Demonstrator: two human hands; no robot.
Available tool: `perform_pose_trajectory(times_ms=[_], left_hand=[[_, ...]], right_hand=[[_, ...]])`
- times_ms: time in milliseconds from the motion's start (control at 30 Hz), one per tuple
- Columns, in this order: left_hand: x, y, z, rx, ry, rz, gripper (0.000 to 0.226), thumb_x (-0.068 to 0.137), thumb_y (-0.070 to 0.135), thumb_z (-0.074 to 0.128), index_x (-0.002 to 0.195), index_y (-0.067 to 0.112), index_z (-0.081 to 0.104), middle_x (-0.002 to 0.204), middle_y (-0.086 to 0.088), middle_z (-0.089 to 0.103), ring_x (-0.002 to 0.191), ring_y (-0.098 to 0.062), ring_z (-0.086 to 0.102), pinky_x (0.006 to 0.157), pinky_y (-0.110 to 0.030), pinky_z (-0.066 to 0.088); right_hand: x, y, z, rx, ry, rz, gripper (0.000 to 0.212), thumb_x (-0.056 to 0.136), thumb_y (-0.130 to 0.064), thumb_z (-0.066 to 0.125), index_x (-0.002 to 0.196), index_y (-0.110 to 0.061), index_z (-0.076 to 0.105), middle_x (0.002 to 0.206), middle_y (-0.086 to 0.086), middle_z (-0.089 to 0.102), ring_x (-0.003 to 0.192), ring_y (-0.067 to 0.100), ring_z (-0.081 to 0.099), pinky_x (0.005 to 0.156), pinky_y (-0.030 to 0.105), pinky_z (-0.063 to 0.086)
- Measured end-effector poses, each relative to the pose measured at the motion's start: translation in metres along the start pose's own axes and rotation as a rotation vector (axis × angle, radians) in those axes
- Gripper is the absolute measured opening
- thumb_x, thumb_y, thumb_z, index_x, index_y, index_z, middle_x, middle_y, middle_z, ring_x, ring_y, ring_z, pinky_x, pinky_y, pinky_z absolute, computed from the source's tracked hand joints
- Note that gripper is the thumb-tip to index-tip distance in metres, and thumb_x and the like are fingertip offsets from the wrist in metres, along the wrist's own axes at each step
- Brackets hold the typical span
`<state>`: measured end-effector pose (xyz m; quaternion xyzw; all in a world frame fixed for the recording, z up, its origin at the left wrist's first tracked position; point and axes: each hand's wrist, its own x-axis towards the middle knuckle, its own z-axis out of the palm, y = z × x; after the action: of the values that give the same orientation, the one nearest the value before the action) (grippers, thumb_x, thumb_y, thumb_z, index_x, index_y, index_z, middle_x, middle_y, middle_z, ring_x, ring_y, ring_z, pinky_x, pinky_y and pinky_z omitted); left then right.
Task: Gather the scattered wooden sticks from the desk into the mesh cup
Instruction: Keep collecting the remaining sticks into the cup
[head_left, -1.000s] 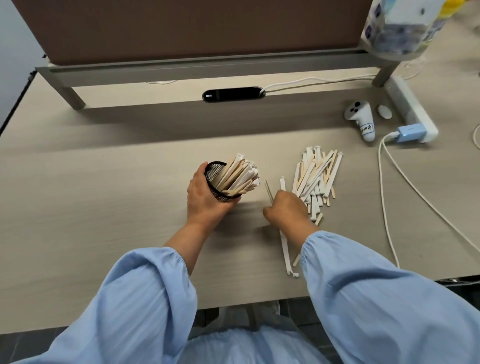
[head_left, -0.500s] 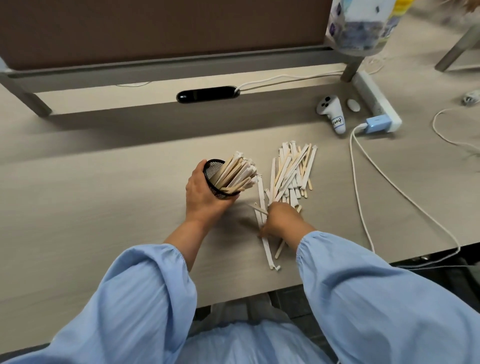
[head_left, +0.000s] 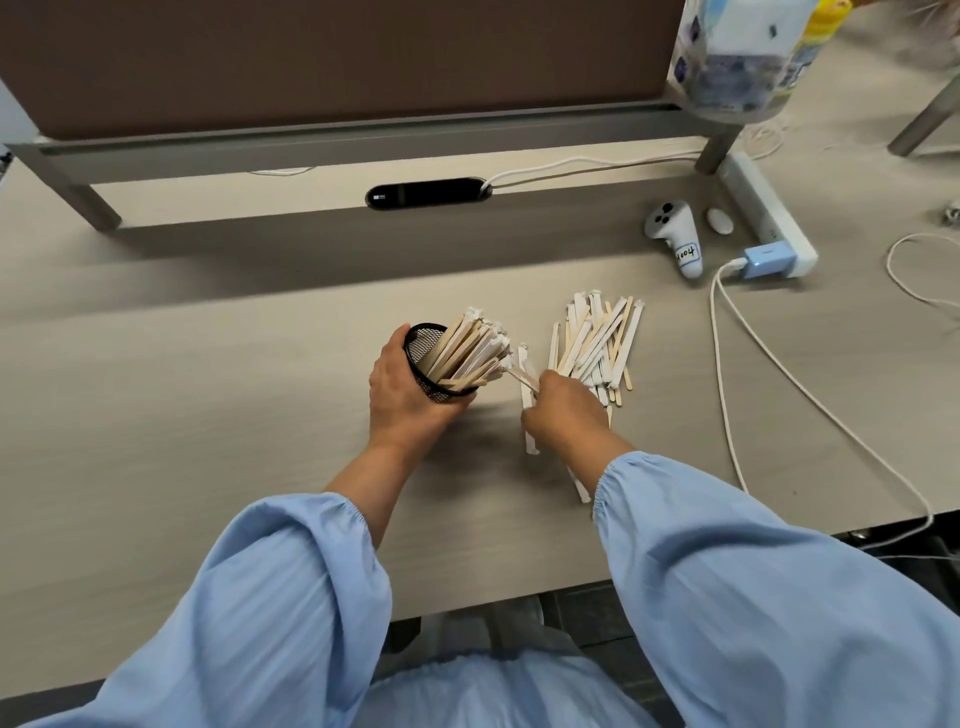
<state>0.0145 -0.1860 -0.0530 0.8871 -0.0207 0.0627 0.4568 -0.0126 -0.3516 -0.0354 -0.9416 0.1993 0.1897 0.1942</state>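
1. Wooden sticks (head_left: 597, 343), seen from the head view, lie in a loose pile on the table (head_left: 208, 415), to the right of the mesh cup (head_left: 420, 349). Most are in white paper wrappers and a few are bare.
2. The black cup is tilted, its mouth turned to the right, and a thick bundle of sticks (head_left: 475, 348) fans out of it.
3. The left grip (head_left: 405, 395) is wrapped round the cup's wall from the left and the near side, fingers curled about it.
4. The right grip (head_left: 563, 410) sits just right of the cup, between it and the pile. Its curled fingers pinch a thin stick (head_left: 522, 378) whose free end points at the cup's mouth, close to the bundle.
5. Two wrapped sticks (head_left: 529, 436) lie on the table nearer than the cup, partly hidden under the right grip.
6. Far right of the cup and behind it are a white controller (head_left: 675, 236), a power strip (head_left: 763, 218) and a white cable (head_left: 779, 384).
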Motion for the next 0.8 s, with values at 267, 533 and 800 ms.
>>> perform_pose_trajectory(times_ms=[267, 533, 800], left_hand=[[0.006, 0.001, -0.002, 0.049, -0.019, 0.022, 0.098, 0.052, 0.025, 0.088, 0.133, 0.006, 0.035, 0.129, -0.013, 0.049, 0.117, -0.030, 0.045, 0.102, -0.040, 0.035], [0.027, -0.003, -0.010, 0.096, -0.036, 0.043, 0.098, 0.050, 0.026, 0.088, 0.131, 0.005, 0.037, 0.128, -0.014, 0.050, 0.118, -0.030, 0.046, 0.102, -0.043, 0.035], [0.038, 0.001, -0.002, 0.081, -0.071, 0.065, 0.100, 0.051, 0.024, 0.088, 0.133, 0.005, 0.034, 0.131, -0.015, 0.047, 0.120, -0.030, 0.043, 0.104, -0.040, 0.033]], right_hand=[[0.024, -0.010, -0.001, 0.017, 0.096, 0.012, 0.033, 0.092, -0.007, 0.033, 0.120, -0.008, 0.051, 0.119, 0.022, 0.056, 0.109, 0.038, 0.055, 0.082, 0.035, 0.042], [0.043, -0.017, 0.014, 0.020, -0.036, 0.073, 0.025, 0.091, -0.014, 0.052, 0.114, -0.006, 0.059, 0.117, 0.014, 0.063, 0.108, 0.034, 0.060, 0.084, 0.033, 0.046], [0.049, -0.019, 0.010, 0.017, -0.008, 0.018, 0.026, 0.090, -0.017, 0.049, 0.113, -0.007, 0.059, 0.116, 0.014, 0.064, 0.106, 0.035, 0.061, 0.083, 0.035, 0.047]])
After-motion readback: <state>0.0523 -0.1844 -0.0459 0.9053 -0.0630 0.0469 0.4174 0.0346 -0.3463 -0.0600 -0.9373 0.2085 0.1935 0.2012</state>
